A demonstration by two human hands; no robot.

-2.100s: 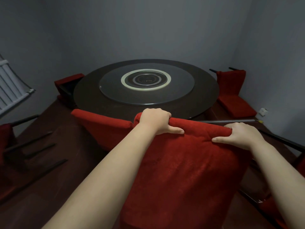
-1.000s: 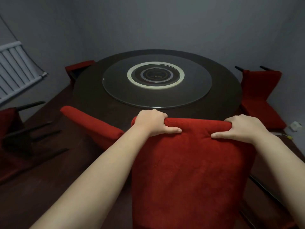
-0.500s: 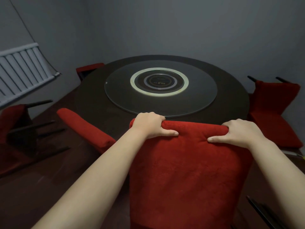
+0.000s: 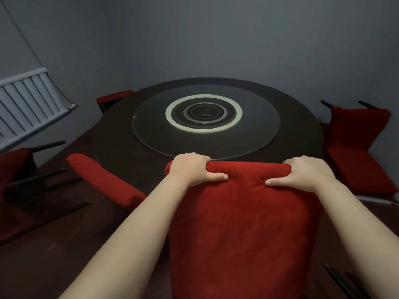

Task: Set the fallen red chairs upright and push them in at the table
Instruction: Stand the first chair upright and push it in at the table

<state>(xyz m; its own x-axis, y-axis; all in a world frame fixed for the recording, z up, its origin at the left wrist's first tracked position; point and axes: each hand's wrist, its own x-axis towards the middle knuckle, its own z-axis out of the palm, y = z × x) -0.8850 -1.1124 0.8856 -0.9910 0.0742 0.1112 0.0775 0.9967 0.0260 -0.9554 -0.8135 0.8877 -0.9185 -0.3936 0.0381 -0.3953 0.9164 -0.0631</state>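
A red upholstered chair (image 4: 241,229) stands upright right in front of me, its back facing me at the near edge of the round dark table (image 4: 121,143). My left hand (image 4: 192,170) and my right hand (image 4: 306,172) both grip the top of its backrest. Another red chair (image 4: 108,182) stands just left of it, against the table edge. On the right a red chair (image 4: 356,147) lies fallen with its black legs pointing up at the wall. At the far left a further red chair (image 4: 15,169) lies on its side, legs sticking out.
A glass turntable (image 4: 205,137) with a pale ring covers the table's middle. A red chair (image 4: 113,98) is tucked in at the far left side. A white radiator (image 4: 28,104) hangs on the left wall. Black chair legs (image 4: 343,281) lie at the lower right.
The chair in my hands has moved forward toward the table; its backrest top now overlaps the table's near edge. My view has shifted right and closer.
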